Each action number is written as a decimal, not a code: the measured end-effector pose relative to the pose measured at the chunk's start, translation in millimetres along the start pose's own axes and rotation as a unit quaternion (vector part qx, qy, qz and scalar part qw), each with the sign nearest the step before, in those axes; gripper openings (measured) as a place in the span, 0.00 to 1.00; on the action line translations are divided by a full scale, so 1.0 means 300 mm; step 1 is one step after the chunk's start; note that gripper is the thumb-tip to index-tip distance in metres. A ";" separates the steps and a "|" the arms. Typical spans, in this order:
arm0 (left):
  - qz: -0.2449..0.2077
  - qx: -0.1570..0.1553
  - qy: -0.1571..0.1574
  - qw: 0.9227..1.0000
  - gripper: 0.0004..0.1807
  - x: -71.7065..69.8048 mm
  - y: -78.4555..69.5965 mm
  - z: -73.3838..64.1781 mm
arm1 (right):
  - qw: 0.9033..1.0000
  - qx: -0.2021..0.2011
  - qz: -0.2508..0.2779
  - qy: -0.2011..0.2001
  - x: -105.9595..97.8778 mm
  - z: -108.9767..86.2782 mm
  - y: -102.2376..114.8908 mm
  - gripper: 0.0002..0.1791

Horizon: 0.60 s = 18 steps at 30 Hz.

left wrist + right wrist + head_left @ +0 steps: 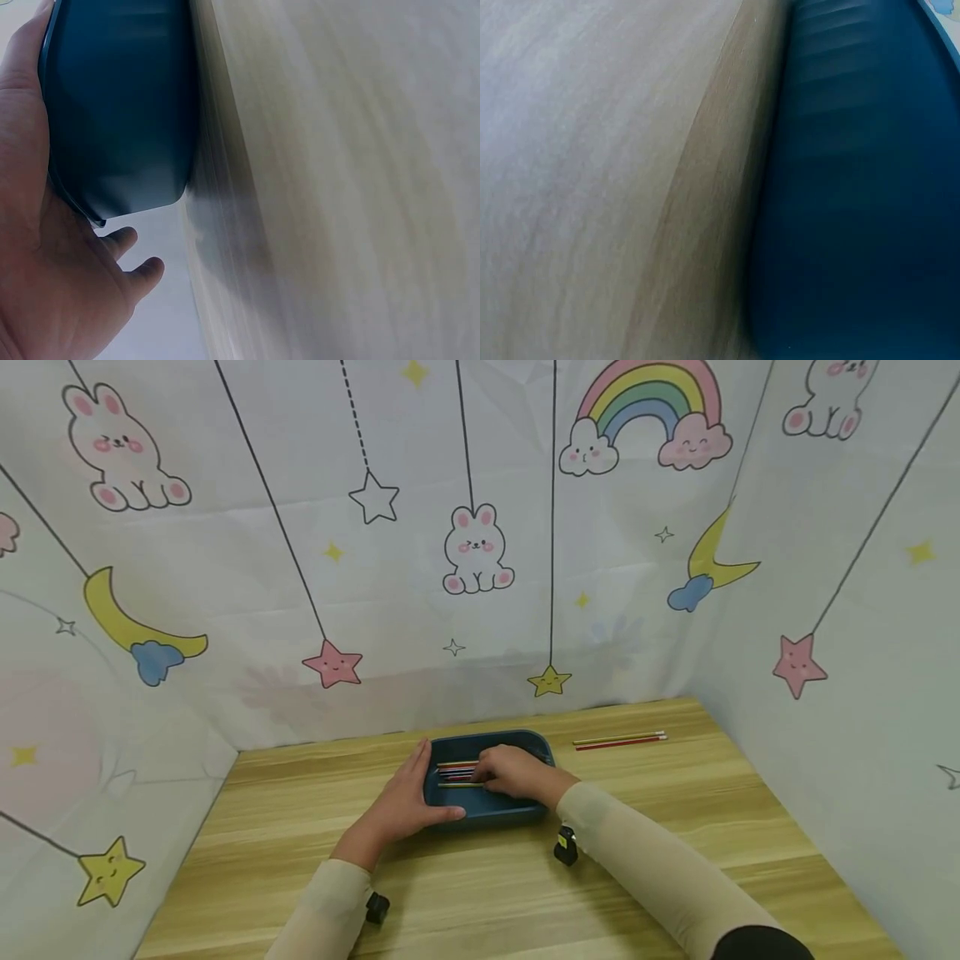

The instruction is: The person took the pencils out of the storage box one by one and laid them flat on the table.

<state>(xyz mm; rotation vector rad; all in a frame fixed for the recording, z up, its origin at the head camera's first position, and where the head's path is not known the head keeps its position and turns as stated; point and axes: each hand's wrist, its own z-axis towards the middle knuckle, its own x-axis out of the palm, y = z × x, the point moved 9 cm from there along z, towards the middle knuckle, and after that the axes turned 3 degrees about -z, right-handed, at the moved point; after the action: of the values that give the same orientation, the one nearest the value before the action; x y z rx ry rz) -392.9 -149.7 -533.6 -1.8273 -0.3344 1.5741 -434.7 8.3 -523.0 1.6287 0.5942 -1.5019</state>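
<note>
A dark blue plastic tray sits on the table with several pencils lying lengthwise inside it. My left hand spans the tray's near left corner, its fingers straight along the left side and the thumb laid on the front rim. The left wrist view shows that palm against the tray wall, with two fingers past its end. Reaching in over the right side, my right hand bends its fingers down and pinches at the pencils, whose right ends it hides. Only the tray's outer wall shows in the right wrist view.
Two pencils, one yellowish and one red, lie side by side on the wood-grain table to the right of the tray. A white printed cloth stands behind the table and along both sides.
</note>
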 end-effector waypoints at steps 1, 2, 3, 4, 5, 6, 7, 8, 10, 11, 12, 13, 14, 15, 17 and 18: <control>-0.001 -0.001 0.001 1.000 0.75 0.000 0.000 0.000 | 1.000 0.004 -0.001 0.002 0.002 0.002 -0.002 0.11; -0.003 0.000 0.001 1.000 0.76 -0.001 -0.002 0.000 | 1.000 0.008 -0.001 0.003 0.004 0.002 -0.004 0.11; -0.005 0.002 0.000 1.000 0.76 -0.002 -0.004 -0.001 | 1.000 0.012 0.001 0.005 0.007 0.004 -0.007 0.11; -0.006 0.002 0.000 1.000 0.76 -0.003 -0.004 -0.001 | 1.000 0.015 0.004 0.006 0.009 0.005 -0.009 0.11; -0.006 0.003 0.000 1.000 0.76 -0.003 -0.005 -0.001 | 1.000 0.018 0.009 0.006 0.011 0.006 -0.011 0.11; -0.004 0.002 0.001 1.000 0.76 -0.004 -0.005 0.000 | 1.000 0.021 0.014 0.005 0.011 0.006 -0.013 0.12; -0.003 0.002 0.001 1.000 0.76 -0.004 -0.005 0.000 | 1.000 0.024 0.019 0.005 0.011 0.005 -0.016 0.12; -0.001 0.004 0.000 1.000 0.76 -0.004 -0.006 0.001 | 0.999 0.025 0.025 0.004 0.011 0.004 -0.017 0.12; 0.001 0.003 0.000 1.000 0.76 -0.005 -0.006 0.003 | 0.999 0.025 0.037 0.000 0.007 0.002 -0.019 0.13; 0.001 0.002 0.001 1.000 0.75 -0.004 -0.006 0.003 | 0.999 0.026 0.043 -0.002 0.005 0.000 -0.019 0.13; 0.001 0.001 0.001 1.000 0.76 -0.003 -0.005 0.003 | 0.999 0.025 0.047 -0.003 0.004 -0.002 -0.020 0.14; -0.001 0.001 0.000 1.000 0.76 -0.003 -0.005 0.003 | 0.998 0.024 0.052 -0.004 0.002 -0.003 -0.019 0.14; -0.002 0.002 -0.001 1.000 0.75 -0.004 -0.006 0.003 | 0.998 0.023 0.057 -0.006 0.000 -0.005 -0.019 0.14; -0.002 0.000 0.000 1.000 0.75 -0.003 -0.005 0.003 | 0.998 0.022 0.062 -0.006 0.001 -0.006 -0.020 0.14; -0.004 -0.001 0.001 1.000 0.75 0.000 -0.001 0.003 | 0.997 0.025 0.070 -0.006 0.003 -0.008 -0.025 0.13; -0.004 -0.002 0.002 1.000 0.75 0.001 0.000 0.003 | 0.997 0.024 0.073 -0.007 0.003 -0.008 -0.025 0.13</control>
<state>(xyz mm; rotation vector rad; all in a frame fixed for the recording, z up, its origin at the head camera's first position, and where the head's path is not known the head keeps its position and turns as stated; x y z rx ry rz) -393.5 -149.2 -533.9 -1.8289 -0.3424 1.5662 -439.2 14.4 -525.8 1.6603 0.4233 -1.4286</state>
